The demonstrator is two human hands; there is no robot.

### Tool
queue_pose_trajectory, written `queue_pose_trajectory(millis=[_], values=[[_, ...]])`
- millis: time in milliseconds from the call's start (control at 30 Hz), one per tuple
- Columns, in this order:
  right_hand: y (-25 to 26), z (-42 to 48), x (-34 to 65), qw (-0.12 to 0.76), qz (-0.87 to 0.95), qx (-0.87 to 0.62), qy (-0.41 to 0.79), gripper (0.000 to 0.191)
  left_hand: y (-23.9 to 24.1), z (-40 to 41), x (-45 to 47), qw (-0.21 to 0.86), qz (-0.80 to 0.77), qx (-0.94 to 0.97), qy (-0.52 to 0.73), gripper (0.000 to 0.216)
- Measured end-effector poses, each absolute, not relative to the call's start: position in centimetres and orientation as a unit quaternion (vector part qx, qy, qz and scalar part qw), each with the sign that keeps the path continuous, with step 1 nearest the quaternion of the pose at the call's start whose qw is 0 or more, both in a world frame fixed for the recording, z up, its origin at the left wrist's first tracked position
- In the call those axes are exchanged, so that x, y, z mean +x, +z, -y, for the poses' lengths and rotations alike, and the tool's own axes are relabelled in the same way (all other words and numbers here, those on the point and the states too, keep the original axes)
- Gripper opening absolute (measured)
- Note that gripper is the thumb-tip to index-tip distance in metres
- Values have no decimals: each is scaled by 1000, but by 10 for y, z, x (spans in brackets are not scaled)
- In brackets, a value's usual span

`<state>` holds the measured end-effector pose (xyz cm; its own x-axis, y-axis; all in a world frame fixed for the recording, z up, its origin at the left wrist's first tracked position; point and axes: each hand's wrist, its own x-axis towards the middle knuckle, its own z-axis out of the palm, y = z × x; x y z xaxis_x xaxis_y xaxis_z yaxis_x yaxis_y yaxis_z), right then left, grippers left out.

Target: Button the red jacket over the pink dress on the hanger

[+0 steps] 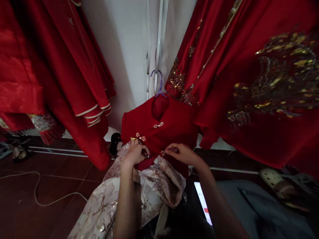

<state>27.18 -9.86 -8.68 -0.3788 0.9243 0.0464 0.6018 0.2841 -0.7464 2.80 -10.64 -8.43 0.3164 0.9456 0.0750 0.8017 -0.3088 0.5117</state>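
Note:
A red top [139, 116] hangs in front of me, its beaded flower clasps [158, 125] running down the front. My left hand [136, 153] is over the lower left front, thumb and index finger closed at a small beaded clasp piece. On the other side of the opening, my right hand [183, 153] pinches at a flower-shaped clasp piece [162, 153]. The two pieces are apart. Beneath the hands bunches a shiny pale floral fabric [159, 179]. A purple hanger [160, 83] carries the top.
Red garments [82, 73] hang at left, and a sequinned red garment [249, 109] hangs at right. A lit phone [203, 202] lies near my right forearm. A cable [38, 189] crosses the tiled floor. A perforated clog [270, 179] is at far right.

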Motion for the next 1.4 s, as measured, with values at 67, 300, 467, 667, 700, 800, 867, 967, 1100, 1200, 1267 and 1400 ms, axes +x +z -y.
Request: queue_pose_trajectory(millis=[67, 300, 467, 667, 700, 800, 867, 967, 1100, 1200, 1267, 1400], values=[[-94, 98, 267, 225, 765, -489, 353, 30, -86, 104, 29, 185, -552, 792, 185, 14], [-96, 101, 254, 291, 747, -471, 368, 22, -85, 105, 16, 202, -537, 784, 236, 12], [-68, 113, 245, 338, 701, -442, 446, 23, -75, 114, 9, 302, -526, 756, 245, 15], [-77, 125, 193, 444, 667, -464, 378, 23, -70, 118, 9, 302, -510, 763, 258, 9], [-85, 124, 185, 455, 661, -477, 358, 22, -71, 118, 9, 294, -515, 763, 256, 8], [-104, 121, 170, 472, 655, -492, 325, 18, -76, 116, 7, 293, -521, 763, 246, 8], [-109, 120, 170, 469, 662, -484, 327, 17, -80, 115, 5, 305, -518, 761, 243, 10], [-108, 119, 176, 460, 675, -469, 336, 16, -84, 113, 3, 318, -512, 758, 248, 13], [-107, 119, 180, 453, 689, -471, 314, 14, -89, 111, 1, 355, -495, 750, 257, 13], [-107, 118, 180, 451, 704, -466, 289, 12, -92, 108, 1, 379, -486, 742, 265, 15], [-108, 117, 180, 446, 713, -461, 282, 11, -94, 106, 1, 395, -483, 735, 266, 16], [-107, 116, 182, 431, 725, -456, 285, 11, -97, 103, 2, 414, -488, 723, 261, 20]])
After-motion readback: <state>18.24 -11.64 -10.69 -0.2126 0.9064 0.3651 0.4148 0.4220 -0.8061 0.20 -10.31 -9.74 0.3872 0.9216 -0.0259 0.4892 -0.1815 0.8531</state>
